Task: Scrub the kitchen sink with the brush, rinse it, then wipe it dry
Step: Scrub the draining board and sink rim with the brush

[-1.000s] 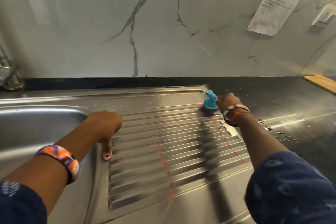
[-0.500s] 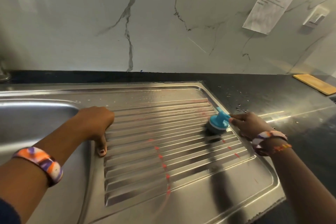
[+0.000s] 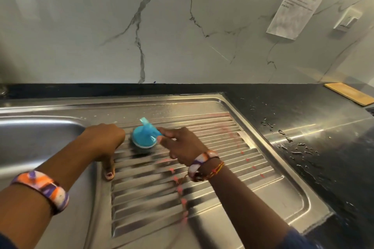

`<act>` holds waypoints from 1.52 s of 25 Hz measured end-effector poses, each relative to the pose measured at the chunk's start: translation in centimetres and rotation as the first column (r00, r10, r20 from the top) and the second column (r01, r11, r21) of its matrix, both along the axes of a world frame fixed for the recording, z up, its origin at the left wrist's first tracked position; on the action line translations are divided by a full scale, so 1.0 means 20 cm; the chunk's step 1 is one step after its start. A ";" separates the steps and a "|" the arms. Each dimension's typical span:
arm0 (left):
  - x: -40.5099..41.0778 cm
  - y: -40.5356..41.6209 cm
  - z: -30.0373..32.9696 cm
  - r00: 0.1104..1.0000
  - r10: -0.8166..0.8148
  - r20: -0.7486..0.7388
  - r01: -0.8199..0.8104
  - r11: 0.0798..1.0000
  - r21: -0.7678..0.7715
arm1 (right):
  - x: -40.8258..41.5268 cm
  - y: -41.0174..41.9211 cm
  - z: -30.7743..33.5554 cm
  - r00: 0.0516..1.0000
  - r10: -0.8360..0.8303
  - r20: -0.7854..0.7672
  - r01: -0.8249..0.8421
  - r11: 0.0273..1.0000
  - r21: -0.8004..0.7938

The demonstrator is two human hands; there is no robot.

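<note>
Scrubbing the drainboard near the basin.

Head view: right hand [image 3: 183, 145] grips the brush [image 3: 144, 137], bristles down on the ribs at the sink [image 3: 253, 186] drainboard's left end, beside the left hand [image 3: 104, 140], whose curled fingers brace there.

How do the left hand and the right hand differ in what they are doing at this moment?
The right hand grips the blue brush and holds it on the ribbed drainboard; the left hand holds nothing. The left hand is braced at the drainboard's left edge, beside the basin, thumb pointing down, while the right hand is over the ribs. Both wrists wear a patterned band.
</note>
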State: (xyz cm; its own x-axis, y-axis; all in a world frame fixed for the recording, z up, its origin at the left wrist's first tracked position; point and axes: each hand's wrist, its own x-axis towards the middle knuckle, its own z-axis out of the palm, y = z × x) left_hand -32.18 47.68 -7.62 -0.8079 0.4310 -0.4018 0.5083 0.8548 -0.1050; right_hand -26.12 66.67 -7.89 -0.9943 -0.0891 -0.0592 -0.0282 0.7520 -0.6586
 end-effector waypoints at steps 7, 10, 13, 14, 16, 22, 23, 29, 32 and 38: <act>0.01 -0.02 0.00 1.000 -0.001 -0.004 0.001 1.000 0.023 | 0.03 0.83 0.14 0.828 -0.560 -0.003 0.537 0.791 0.293; 0.01 -0.02 -0.01 1.000 0.015 0.005 -0.015 0.999 0.046 | 0.04 0.92 0.15 0.745 -0.666 0.049 0.638 0.732 0.238; 0.01 -0.02 -0.02 1.000 0.024 0.007 -0.025 0.997 0.074 | 0.03 0.59 0.11 0.831 -0.540 -0.136 0.534 0.706 0.465; 0.01 -0.02 -0.02 1.000 0.025 0.000 -0.024 0.997 0.077 | 0.04 0.42 0.08 0.873 -0.454 -0.179 0.478 0.724 0.497; 0.02 -0.03 -0.01 0.999 0.038 -0.009 -0.038 0.996 0.085 | 0.09 0.05 0.04 0.944 -0.243 -0.224 0.327 0.791 0.517; 0.03 -0.06 -0.02 0.996 0.077 0.041 -0.082 0.988 0.134 | 0.06 -0.04 0.03 0.989 0.020 -0.144 0.006 0.983 0.183; 0.03 -0.07 -0.03 0.996 0.072 0.051 -0.079 0.986 0.146 | 0.05 0.10 0.05 0.990 -0.064 -0.122 0.088 0.976 0.201; 0.02 -0.10 -0.06 0.994 0.081 0.071 -0.096 0.966 0.240 | 0.10 0.88 0.16 0.729 -0.678 -0.093 0.646 0.638 0.420; 0.02 -0.11 -0.09 0.990 0.100 0.103 -0.128 0.938 0.322 | 0.11 0.71 0.14 0.759 -0.643 -0.105 0.621 0.665 0.414; 0.08 -0.17 -0.14 0.977 0.191 0.091 -0.211 0.895 0.392 | 0.22 -0.22 -0.03 0.983 -0.068 -0.173 0.113 0.958 0.265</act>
